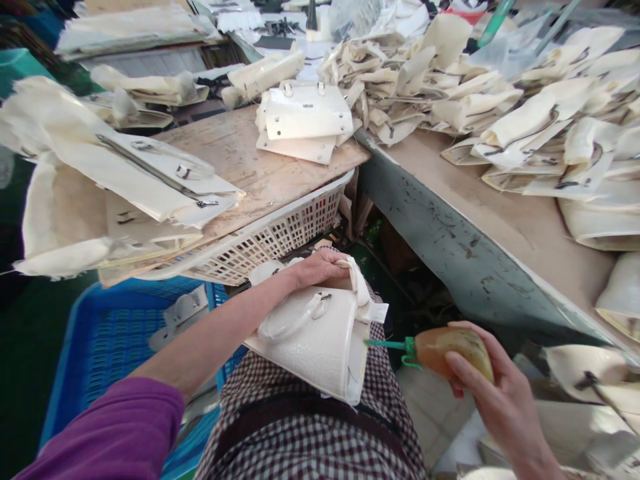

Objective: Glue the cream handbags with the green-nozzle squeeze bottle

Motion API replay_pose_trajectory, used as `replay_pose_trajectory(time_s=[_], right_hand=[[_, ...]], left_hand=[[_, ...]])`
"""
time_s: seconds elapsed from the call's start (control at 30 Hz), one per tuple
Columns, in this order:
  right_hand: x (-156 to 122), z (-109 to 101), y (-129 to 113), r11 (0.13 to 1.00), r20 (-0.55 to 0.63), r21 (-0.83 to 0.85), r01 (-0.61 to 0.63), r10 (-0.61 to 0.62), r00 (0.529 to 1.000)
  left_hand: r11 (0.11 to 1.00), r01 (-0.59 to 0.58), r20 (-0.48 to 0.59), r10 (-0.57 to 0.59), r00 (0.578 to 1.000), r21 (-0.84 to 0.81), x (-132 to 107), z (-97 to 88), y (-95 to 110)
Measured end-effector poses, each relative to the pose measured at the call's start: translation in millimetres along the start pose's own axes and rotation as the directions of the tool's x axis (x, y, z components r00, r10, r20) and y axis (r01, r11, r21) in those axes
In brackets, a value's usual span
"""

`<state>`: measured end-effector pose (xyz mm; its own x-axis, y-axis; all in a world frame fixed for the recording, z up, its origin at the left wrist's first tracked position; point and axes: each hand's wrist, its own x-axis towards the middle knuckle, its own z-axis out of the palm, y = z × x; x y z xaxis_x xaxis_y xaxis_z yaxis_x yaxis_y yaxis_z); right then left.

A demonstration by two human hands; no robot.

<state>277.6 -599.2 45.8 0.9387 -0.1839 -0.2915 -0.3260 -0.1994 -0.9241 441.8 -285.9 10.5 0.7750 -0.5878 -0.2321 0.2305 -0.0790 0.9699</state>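
Observation:
A cream handbag [315,340] with a crocodile-like texture and a looped handle rests tilted across my lap. My left hand [323,268] grips its upper edge, fingers folded over the material and partly hidden. In my right hand [487,373] is a squeeze bottle [453,350] of amber-brown liquid, held sideways. Its thin green nozzle points left, and the tip is at the bag's side panel; whether it touches I cannot tell. A small white tag-like flap [379,312] sticks out from the bag above the nozzle.
Unfinished cream bag pieces [125,180] lie on the wooden table [230,143] at left, with stacked white panels [309,113] farther back. More bag pieces [550,127] heap on the right table. Beneath the left table are a white basket [280,230] and a blue crate [105,353].

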Motion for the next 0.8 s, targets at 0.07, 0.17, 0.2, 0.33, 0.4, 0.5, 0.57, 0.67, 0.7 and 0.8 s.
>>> replay_pose_trajectory(time_s=[0.07,0.17,0.2,0.33,0.4,0.5,0.57,0.67,0.7,0.8], right_hand=[[1.6,4.7,-2.7,0.999,-0.048,-0.032,0.026,-0.028,0.998],[1.7,7.6,-4.0,0.998,-0.053,-0.044,0.039,-0.042,0.998],[1.3,6.7,-3.1,0.999,-0.043,-0.04,0.036,-0.038,0.998],[-1.5,-2.4,4.4,1.0,0.049,-0.015,0.004,-0.003,0.999],[-3.3,-5.0,6.5,1.0,0.113,-0.008,-0.016,0.017,0.994],[-3.8,-0.9,4.0,1.0,0.074,0.026,-0.014,0.012,0.997],[-2.3,5.4,0.1,0.999,-0.005,0.046,-0.002,0.002,1.0],[0.6,12.5,-3.9,0.999,-0.057,0.032,0.008,-0.006,0.998],[1.2,13.1,-4.0,1.0,-0.052,0.026,0.009,-0.008,0.999],[0.2,9.6,-0.8,0.999,-0.009,0.033,-0.006,0.006,1.0]], left_hand=[[1.0,-0.001,0.012,0.001,1.0,-0.003,0.7,-0.4,-1.2],[1.0,-0.003,0.03,0.003,1.0,-0.01,0.9,-1.0,-2.0],[1.0,-0.003,0.035,0.003,0.999,-0.012,0.8,-1.2,-1.9],[1.0,-0.006,0.046,0.007,0.999,-0.017,0.4,-1.2,-0.8],[1.0,-0.01,0.049,0.011,0.999,-0.02,0.5,-1.0,-0.2],[1.0,-0.016,0.052,0.017,0.999,-0.023,0.7,-0.8,0.0],[1.0,-0.017,0.052,0.018,0.998,-0.023,0.8,-0.8,-0.6],[1.0,-0.019,0.053,0.02,0.998,-0.026,0.6,-0.9,-2.0],[0.999,-0.02,0.054,0.022,0.998,-0.027,0.5,-0.9,-2.5],[0.999,-0.023,0.056,0.024,0.998,-0.03,0.0,-1.0,-3.3]])
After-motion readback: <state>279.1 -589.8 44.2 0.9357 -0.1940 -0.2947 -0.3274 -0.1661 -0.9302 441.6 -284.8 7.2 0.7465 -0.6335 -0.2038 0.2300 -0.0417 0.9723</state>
